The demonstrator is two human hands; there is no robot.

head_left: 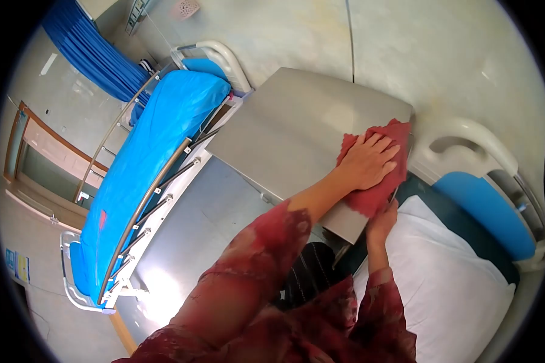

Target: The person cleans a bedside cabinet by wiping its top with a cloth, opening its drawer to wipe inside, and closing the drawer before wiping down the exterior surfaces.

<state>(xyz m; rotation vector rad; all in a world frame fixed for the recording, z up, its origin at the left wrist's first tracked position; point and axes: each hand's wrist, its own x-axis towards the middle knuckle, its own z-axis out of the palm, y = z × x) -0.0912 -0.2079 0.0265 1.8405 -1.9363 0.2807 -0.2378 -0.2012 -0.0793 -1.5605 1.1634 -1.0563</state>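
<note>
My left hand (369, 163) lies flat with fingers spread on a red cloth (378, 196), pressing it against a grey metal tabletop (284, 121). The cloth is rumpled and has ragged edges; it covers the tabletop's right end. Below it, my right hand (381, 225) is at the tabletop's near right edge, fingers curled around that edge. Its fingertips are partly hidden. Right beside this hand is a white pillow (430, 266) on a dark green mattress (433, 199).
To the left stands a bed with a bright blue cover (145, 163) and a metal side rail (142, 221). A white and blue headboard (484, 206) is at the right. Behind the tabletop rises a wall (442, 54). A blue curtain (94, 45) hangs at upper left.
</note>
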